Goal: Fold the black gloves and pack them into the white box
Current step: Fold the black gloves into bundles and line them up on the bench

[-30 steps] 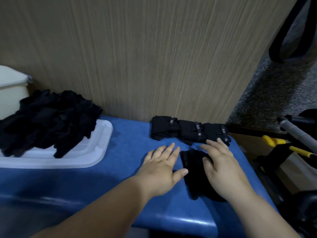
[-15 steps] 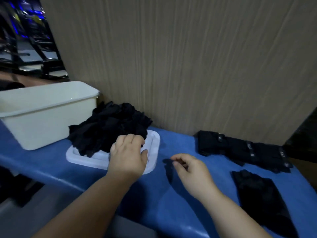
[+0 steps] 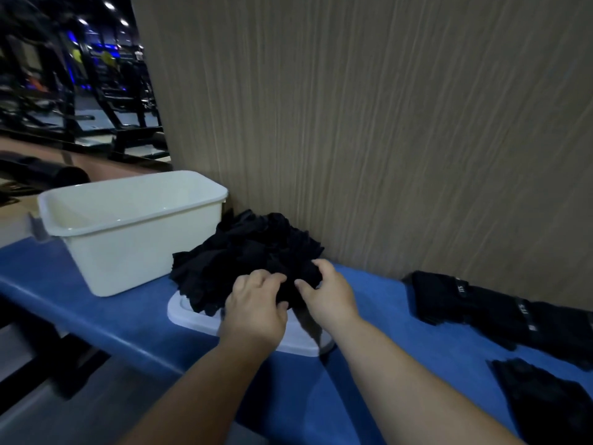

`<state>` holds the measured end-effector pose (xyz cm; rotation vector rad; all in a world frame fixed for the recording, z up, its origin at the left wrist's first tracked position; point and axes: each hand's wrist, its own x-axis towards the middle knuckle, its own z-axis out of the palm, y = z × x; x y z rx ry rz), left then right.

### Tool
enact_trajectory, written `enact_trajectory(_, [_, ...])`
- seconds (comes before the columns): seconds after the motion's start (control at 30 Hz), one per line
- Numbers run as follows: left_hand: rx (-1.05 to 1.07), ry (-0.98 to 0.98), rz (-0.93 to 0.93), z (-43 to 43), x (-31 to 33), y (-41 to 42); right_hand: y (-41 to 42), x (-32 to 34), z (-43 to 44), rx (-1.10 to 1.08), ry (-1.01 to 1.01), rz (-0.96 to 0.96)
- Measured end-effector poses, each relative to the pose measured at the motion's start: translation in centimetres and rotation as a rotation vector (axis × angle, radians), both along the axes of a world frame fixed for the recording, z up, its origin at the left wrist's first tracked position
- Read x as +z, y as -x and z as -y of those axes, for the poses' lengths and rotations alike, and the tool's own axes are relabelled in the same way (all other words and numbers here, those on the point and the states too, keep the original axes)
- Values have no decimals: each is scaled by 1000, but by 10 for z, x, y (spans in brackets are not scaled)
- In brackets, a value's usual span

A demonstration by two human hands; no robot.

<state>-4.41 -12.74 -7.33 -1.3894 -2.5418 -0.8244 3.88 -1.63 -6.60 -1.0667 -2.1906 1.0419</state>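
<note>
A heap of loose black gloves (image 3: 247, 252) lies on a white lid (image 3: 199, 319) on the blue bench (image 3: 96, 313). Both hands are at the near side of the heap: my left hand (image 3: 256, 306) has its fingers curled into the black fabric, and my right hand (image 3: 327, 293) pinches the fabric just to its right. The white box (image 3: 134, 232) stands to the left of the heap, and I see nothing inside it. A row of folded black gloves (image 3: 500, 309) lies against the wall at the right. One flat glove (image 3: 552, 409) lies nearer me at the far right.
A wood-grain wall panel (image 3: 369, 123) rises directly behind the bench. Dark gym machines (image 3: 80, 85) stand in the background at upper left. The bench's front edge runs diagonally across the lower left, with floor below it.
My view swung left from the flat glove to the heap. Both hands left the flat glove, moved to the pile on the lid and took hold of fabric there.
</note>
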Motion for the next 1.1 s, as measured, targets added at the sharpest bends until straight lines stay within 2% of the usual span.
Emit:
enact_trajectory(0.13, [-3, 66, 6, 0, 2, 2, -6, 4, -3, -51, 45, -45])
enact_trajectory(0.37, [-125, -49, 67, -7, 10, -23, -59, 14, 1, -143, 147, -200])
enact_trajectory(0.5, [-225, -88, 179, -16, 11, -45, -100, 16, 2, -205, 286, -342])
enact_trajectory(0.6, [-322, -131, 336, -23, 12, -64, -130, 14, 4, -265, 377, -444])
enact_trajectory(0.67, [-353, -148, 387, -29, 11, -76, -149, 13, 8, -286, 390, -479])
enact_trajectory(0.8, [-364, -232, 303, -37, 11, -98, -182, 8, 9, -375, 173, -487])
enact_trajectory(0.93, [-552, -161, 570, -45, 12, -130, -199, 1, 10, -450, -78, -370])
enact_trajectory(1.0, [-626, -90, 731, -50, 9, -141, -202, -4, 12, -412, -146, -294])
enact_trajectory(1.1, [-639, -54, 875, -58, 4, -147, -207, -14, 10, -282, -271, -176])
